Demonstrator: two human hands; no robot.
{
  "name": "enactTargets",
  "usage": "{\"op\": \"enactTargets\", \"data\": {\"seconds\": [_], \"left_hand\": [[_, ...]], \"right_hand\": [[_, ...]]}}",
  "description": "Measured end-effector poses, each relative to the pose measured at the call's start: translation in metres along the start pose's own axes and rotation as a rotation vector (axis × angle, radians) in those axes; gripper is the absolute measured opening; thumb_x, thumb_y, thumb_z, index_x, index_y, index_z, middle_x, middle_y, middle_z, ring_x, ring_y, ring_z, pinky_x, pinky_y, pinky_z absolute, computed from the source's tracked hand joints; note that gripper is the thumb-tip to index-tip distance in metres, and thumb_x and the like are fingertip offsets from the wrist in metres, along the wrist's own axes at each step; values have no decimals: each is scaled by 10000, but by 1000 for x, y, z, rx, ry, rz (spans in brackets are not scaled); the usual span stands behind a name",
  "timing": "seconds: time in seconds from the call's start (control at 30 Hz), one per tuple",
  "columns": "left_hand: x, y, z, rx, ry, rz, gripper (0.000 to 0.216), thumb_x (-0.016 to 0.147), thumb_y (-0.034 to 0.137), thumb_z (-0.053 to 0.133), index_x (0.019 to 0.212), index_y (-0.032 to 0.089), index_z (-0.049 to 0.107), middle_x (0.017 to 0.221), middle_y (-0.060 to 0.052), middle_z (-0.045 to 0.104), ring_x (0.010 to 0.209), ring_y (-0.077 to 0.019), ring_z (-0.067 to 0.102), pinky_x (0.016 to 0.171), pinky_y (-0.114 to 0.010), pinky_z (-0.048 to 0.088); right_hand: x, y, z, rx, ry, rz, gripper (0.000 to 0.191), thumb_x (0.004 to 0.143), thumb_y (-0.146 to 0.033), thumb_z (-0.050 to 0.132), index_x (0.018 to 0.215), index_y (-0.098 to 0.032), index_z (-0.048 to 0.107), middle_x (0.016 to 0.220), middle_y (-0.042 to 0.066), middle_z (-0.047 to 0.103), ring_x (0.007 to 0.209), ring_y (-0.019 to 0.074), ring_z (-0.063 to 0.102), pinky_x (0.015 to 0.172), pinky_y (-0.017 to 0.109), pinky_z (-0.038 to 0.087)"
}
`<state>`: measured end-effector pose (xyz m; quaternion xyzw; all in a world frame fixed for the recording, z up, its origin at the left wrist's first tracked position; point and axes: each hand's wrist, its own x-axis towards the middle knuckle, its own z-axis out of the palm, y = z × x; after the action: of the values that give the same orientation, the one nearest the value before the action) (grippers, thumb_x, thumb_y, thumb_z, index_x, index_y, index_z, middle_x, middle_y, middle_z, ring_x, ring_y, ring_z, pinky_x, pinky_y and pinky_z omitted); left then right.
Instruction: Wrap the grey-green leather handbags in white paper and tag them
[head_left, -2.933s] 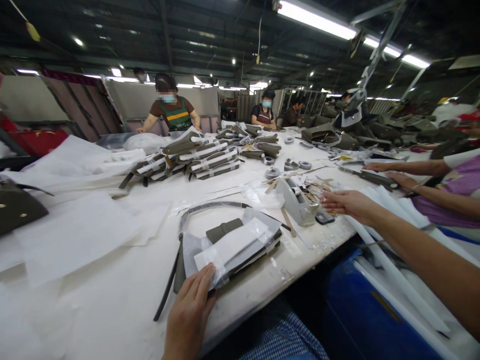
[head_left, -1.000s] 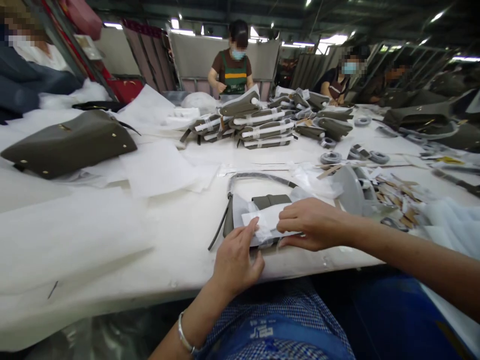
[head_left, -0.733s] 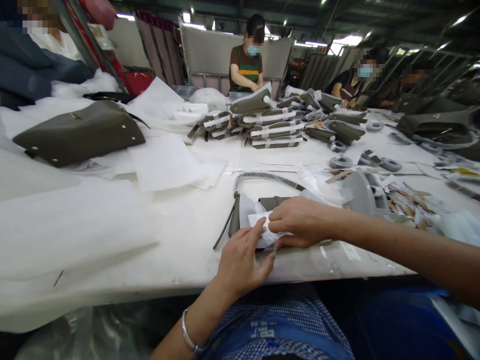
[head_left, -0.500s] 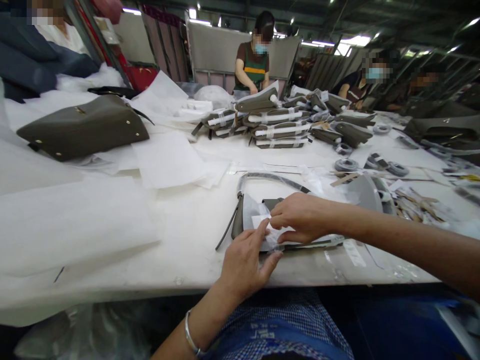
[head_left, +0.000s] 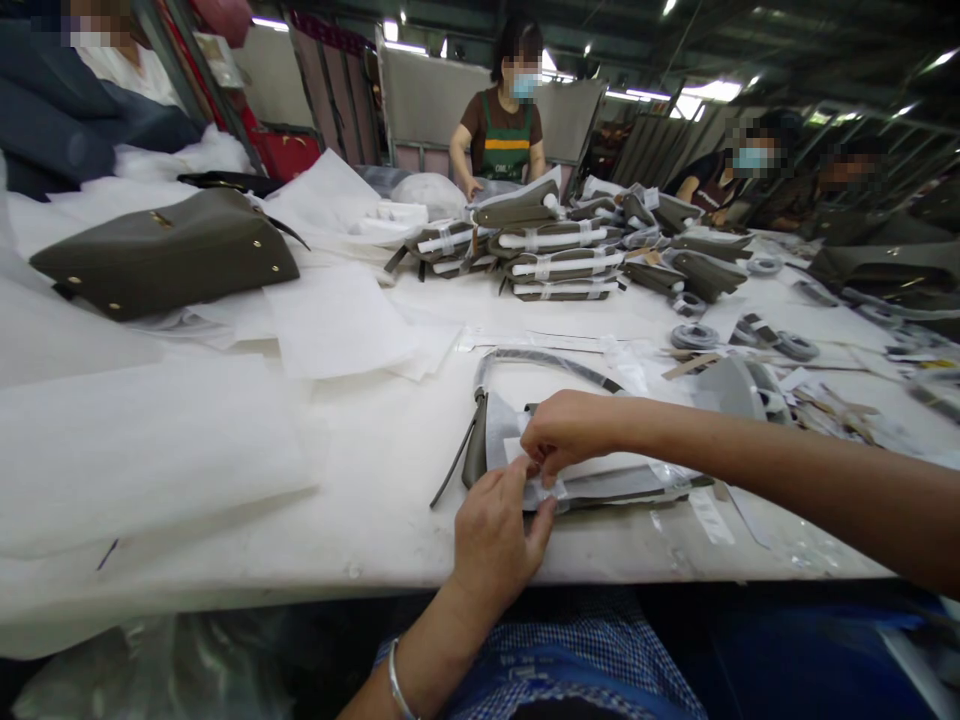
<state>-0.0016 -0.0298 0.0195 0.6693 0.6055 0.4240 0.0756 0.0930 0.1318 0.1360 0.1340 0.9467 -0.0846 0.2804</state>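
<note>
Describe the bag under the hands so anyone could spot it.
Look at the white table. Near its front edge, left hand and right hand meet over a grey-green bag. Unlike the piled bags beyond, it shows a wide looped handle.

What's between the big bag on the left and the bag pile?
White sheets lie between that bag and the pile, in the head view.

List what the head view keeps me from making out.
All in the head view:
Whether the right hand pinches the clear glossy tape: curled fingers block the contact.
Upper middle of the flat olive-grey leather bag: covered by that hand and forearm.
Grey plastic tape dispenser, lower part: behind the forearm.
Dark olive leather bag, far right: cut by the edge.
Lettering on the blue apron: blurred.
</note>
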Motion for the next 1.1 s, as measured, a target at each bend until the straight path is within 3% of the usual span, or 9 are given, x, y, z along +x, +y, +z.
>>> {"op": "enactTargets", "data": {"seconds": [0.13, 0.4, 0.57, 0.7, 0.8, 0.87, 0.93, 1.03, 1.1], "left_hand": [[0, 3, -3, 26, -57, 38, 162, 925, 264, 588, 1081, 232, 562, 1091, -30, 679, 991, -234, 617, 886, -397, 507], [1, 3, 0, 93, -73, 75, 220, 922, 230, 586, 1140, 257, 586, 1089, -28, 644, 961, -225, 606, 834, -380, 511], [2, 5, -2, 110, -74, 73, 50, 912, 201, 584, 944, 239, 585, 1077, -26, 641, 944, -218, 602, 838, -370, 506], [1, 7, -2, 129, -66, 77, 71, 908, 189, 585, 952, 244, 579, 1071, -26, 636, 944, -217, 601, 830, -364, 502], [0, 7, -1, 116, -41, 71, 63, 905, 195, 593, 943, 244, 585, 1069, -32, 634, 949, -219, 604, 828, -366, 499], [-2, 7, 0, 97, -19, 71, 57, 904, 195, 598, 937, 242, 592, 1061, -37, 636, 954, -220, 607, 826, -365, 500], [-3, 5, 1, 78, 22, 89, 67, 902, 188, 603, 944, 240, 605, 1053, -43, 641, 963, -223, 609, 834, -366, 502], [-7, 4, 5, 62, 109, 141, 71, 906, 179, 605, 941, 236, 629, 1007, -45, 650, 945, -215, 613, 875, -380, 504], [-8, 3, 6, 61, 143, 173, 72, 913, 175, 601, 922, 234, 642, 970, -40, 654, 923, -206, 614, 909, -394, 501]], "right_hand": [[16, -4, -9, -73, -63, 29, 169, 698, -412, 789, 799, -277, 778, 705, -14, 729, 628, 156, 603, 548, 267, 285], [49, -9, -21, -182, -176, -1, 210, 595, -436, 827, 632, -243, 755, 512, -20, 626, 551, 159, 550, 580, 289, 319], [58, 14, -21, -183, -63, 29, 347, 574, -540, 833, 601, -208, 734, 562, 21, 661, 616, 195, 586, 607, 300, 339], [55, 45, -18, 2, 94, 185, 406, 543, -572, 852, 679, -202, 753, 658, 46, 710, 711, 238, 641, 634, 299, 373], [43, 56, -11, 132, 218, 252, 427, 621, -559, 822, 829, -190, 768, 800, 58, 754, 773, 243, 675, 651, 291, 423], [31, 55, -1, 179, 281, 215, 445, 760, -522, 731, 1069, -201, 737, 1007, 51, 762, 892, 217, 688, 728, 269, 465], [20, 49, 14, 281, 361, 147, 615, 824, -518, 665, 1351, -210, 583, 1275, 70, 679, 1086, 216, 653, 879, 268, 472], [9, 40, 41, 418, 397, 93, 1017, 722, -624, 717, 1546, -191, 306, 1501, 151, 475, 1320, 330, 500, 1083, 408, 385], [7, 37, 55, 431, 371, 133, 1147, 647, -676, 747, 1564, -194, 254, 1513, 189, 445, 1347, 402, 450, 1111, 504, 340]]}}
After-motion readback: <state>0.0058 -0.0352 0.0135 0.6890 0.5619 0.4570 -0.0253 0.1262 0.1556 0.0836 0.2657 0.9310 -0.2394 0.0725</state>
